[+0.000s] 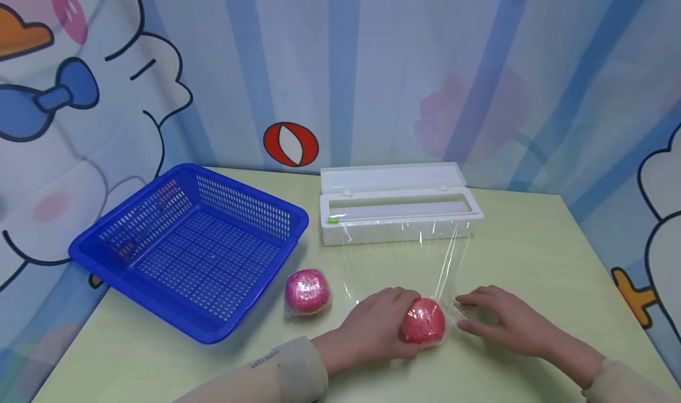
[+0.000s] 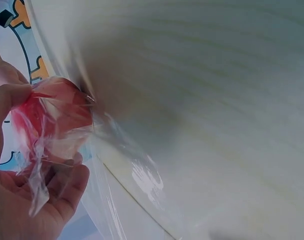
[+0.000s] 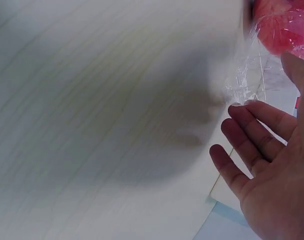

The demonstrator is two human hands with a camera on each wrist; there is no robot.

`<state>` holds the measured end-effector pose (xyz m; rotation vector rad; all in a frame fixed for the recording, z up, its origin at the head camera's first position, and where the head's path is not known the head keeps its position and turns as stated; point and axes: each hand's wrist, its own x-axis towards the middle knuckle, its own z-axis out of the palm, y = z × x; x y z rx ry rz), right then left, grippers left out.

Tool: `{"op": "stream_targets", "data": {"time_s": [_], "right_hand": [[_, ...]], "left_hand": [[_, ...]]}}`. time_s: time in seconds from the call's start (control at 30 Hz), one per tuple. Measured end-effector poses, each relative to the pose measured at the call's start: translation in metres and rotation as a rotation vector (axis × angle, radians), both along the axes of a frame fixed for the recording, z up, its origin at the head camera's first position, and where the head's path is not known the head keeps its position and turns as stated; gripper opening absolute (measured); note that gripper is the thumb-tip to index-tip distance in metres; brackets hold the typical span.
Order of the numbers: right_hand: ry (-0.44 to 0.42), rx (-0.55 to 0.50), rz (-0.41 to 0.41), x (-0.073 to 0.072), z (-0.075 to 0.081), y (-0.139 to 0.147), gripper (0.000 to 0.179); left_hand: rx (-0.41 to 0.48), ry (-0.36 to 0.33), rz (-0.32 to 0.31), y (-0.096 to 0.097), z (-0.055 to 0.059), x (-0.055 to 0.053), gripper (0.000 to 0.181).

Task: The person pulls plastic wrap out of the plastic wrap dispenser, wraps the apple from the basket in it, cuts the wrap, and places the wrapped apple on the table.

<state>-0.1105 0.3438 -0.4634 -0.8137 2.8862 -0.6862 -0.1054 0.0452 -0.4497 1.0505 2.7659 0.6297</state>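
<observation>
My left hand (image 1: 375, 326) grips a round red fruit (image 1: 424, 321) with a paler underside, with fingers and thumb around its side. Clear cling film (image 1: 404, 261) stretches from the white dispenser box (image 1: 393, 233) to the fruit and is wrapped and crumpled over it in the left wrist view. To the right, my right hand (image 1: 508, 320) is held beside the fruit, its fingers spread loosely and thumb apart. In the right wrist view its fingertips (image 3: 238, 107) are right at the loose film edge. A second pinkish-red fruit (image 1: 307, 292), wrapped in film, sits left of my left hand.
A blue plastic basket (image 1: 213, 331) with perforated walls stands at the left of the pale table (image 1: 532, 249). The dispenser's lid (image 1: 393, 177) is raised at the back, and a small green slider (image 1: 333, 220) sits on its front bar. Behind hangs a cartoon-printed curtain (image 1: 383, 66).
</observation>
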Motion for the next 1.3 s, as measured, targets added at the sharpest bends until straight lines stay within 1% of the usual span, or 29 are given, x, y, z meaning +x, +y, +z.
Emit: {"op": "stream_targets", "data": {"time_s": [0.1, 0.23, 0.3, 0.37, 0.47, 0.57, 0.67, 0.8, 0.87, 0.93, 1.13, 1.3], "right_hand": [[-0.012, -0.015, -0.004, 0.0, 0.0, 0.003, 0.036], [-0.075, -0.069, -0.007, -0.001, 0.001, 0.008, 0.023], [-0.086, -0.117, -0.03, -0.003, 0.003, 0.01, 0.019], [-0.093, -0.151, -0.076, -0.005, 0.005, 0.011, 0.021], [-0.111, -0.172, -0.119, -0.01, 0.006, 0.011, 0.027], [-0.138, -0.141, -0.099, -0.017, 0.004, 0.008, 0.031], [-0.184, -0.139, -0.071, -0.019, 0.0, 0.006, 0.031], [-0.242, -0.182, -0.063, -0.018, -0.008, 0.005, 0.027], [-0.248, -0.199, -0.065, -0.017, -0.01, 0.005, 0.025], [-0.234, -0.21, -0.066, -0.016, -0.012, 0.005, 0.023], [-0.158, -0.208, -0.085, -0.007, -0.011, 0.009, 0.02], [-0.155, -0.196, -0.068, -0.003, -0.009, 0.014, 0.021]], "left_hand": [[0.01, -0.016, -0.003, 0.0, -0.001, -0.002, 0.069], [0.009, -0.048, -0.002, -0.001, -0.002, -0.004, 0.069], [0.004, -0.06, -0.004, -0.001, -0.002, -0.004, 0.07], [-0.004, -0.051, -0.013, -0.002, -0.001, -0.004, 0.071], [-0.021, -0.013, -0.033, -0.003, -0.002, -0.001, 0.071], [-0.048, 0.044, -0.059, -0.003, 0.0, 0.001, 0.072], [-0.076, 0.11, -0.091, -0.004, 0.0, 0.003, 0.072], [-0.098, 0.168, -0.121, -0.005, 0.0, 0.006, 0.07], [-0.1, 0.184, -0.125, -0.005, 0.0, 0.006, 0.07], [-0.102, 0.192, -0.128, -0.006, -0.001, 0.005, 0.07], [-0.09, 0.156, -0.122, -0.006, -0.005, 0.004, 0.073], [-0.084, 0.143, -0.118, -0.007, -0.004, 0.002, 0.073]]}}
